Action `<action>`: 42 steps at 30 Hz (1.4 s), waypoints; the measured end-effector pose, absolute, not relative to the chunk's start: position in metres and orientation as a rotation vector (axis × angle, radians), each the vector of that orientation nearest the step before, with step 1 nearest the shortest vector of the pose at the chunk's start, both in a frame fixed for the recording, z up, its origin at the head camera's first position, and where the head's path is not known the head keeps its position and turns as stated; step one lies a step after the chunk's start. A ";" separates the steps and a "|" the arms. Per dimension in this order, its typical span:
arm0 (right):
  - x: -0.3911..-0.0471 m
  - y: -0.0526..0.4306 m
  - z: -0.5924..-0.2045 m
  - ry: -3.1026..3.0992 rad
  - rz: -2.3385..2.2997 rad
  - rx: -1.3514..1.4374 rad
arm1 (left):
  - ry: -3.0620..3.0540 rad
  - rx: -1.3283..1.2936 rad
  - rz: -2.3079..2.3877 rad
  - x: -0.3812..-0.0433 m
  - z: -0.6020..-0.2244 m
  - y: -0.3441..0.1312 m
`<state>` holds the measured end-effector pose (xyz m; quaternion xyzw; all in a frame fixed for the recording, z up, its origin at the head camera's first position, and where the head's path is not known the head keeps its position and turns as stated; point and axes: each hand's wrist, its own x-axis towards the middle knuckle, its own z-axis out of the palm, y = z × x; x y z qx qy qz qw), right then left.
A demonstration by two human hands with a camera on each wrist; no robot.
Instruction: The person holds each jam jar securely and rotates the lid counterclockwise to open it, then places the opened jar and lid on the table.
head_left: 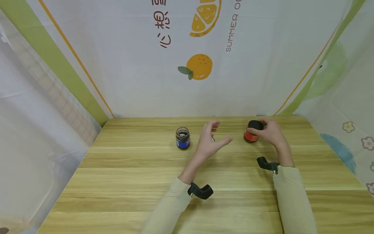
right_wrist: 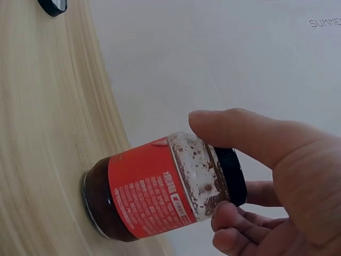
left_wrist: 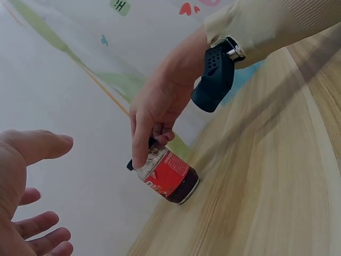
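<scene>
Head view: right hand (head_left: 271, 132) grips red jar (head_left: 251, 137) at lid (head_left: 255, 124); left hand (head_left: 206, 144) fingers spread, holding nothing. Likely grasp step; next move calls for steady grip.

A wood-grained worktop (head_left: 117, 182) ran back to a white cloth (head_left: 131, 81) hanging behind it. The cloth bore a leafed orange (head_left: 201, 67), orange segments (head_left: 206, 14) above it, brown Chinese characters (head_left: 162, 29) and the word SUMMER (head_left: 232, 35). Green bands (head_left: 58, 55) edged it; flower outlines (head_left: 367, 143) and a blue patch (head_left: 340, 151) marked the right-hand cloth (head_left: 342, 110).
</scene>
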<state>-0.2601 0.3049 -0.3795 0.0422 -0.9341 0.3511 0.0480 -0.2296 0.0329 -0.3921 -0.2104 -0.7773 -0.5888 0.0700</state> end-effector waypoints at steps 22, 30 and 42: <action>-0.257 0.308 -0.377 -2.889 1.016 0.185 | -2.519 -0.524 -1.848 -0.232 -0.418 0.055; -0.259 0.308 -0.376 -2.905 1.021 0.199 | -2.534 -0.526 -1.855 -0.233 -0.423 0.062; -0.259 0.308 -0.374 -2.955 0.960 0.224 | -2.614 -0.530 -1.830 -0.232 -0.430 0.079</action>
